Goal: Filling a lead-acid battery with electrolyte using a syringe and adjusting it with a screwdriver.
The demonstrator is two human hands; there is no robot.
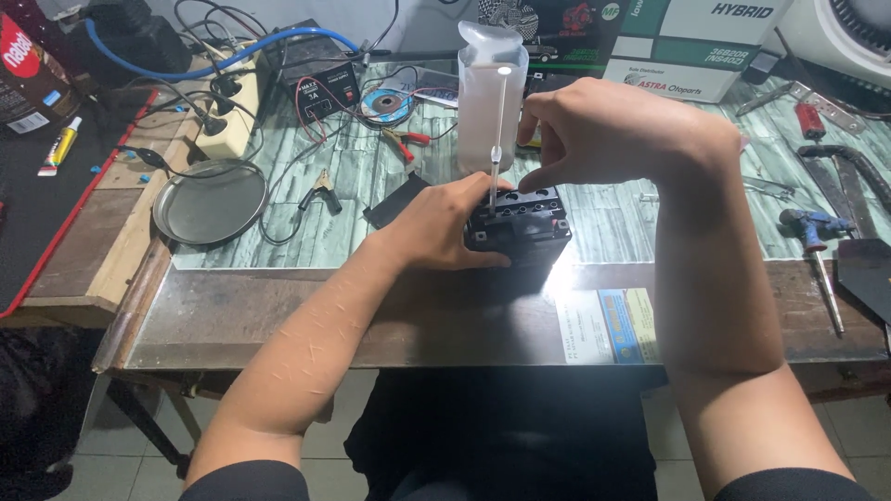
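Note:
A small black battery (529,227) with a row of open filler holes on top sits on the workbench in front of me. My left hand (444,221) wraps its left side and steadies it. Above the battery's top, my right hand (594,130) arches over with fingertips pointing down near the holes, and a thin clear tube (498,139) stands upright between the two hands with its lower end at the battery's top. I cannot tell which fingers pinch the tube. Right behind the tube stands a translucent white plastic bottle (484,93).
A round metal tray (209,201) lies at the left. A black charger box (320,82), tangled wires and clamps (408,139) are behind it. Cardboard boxes (691,42) stand at the back. Screwdrivers (817,250) and hand tools lie at the right edge.

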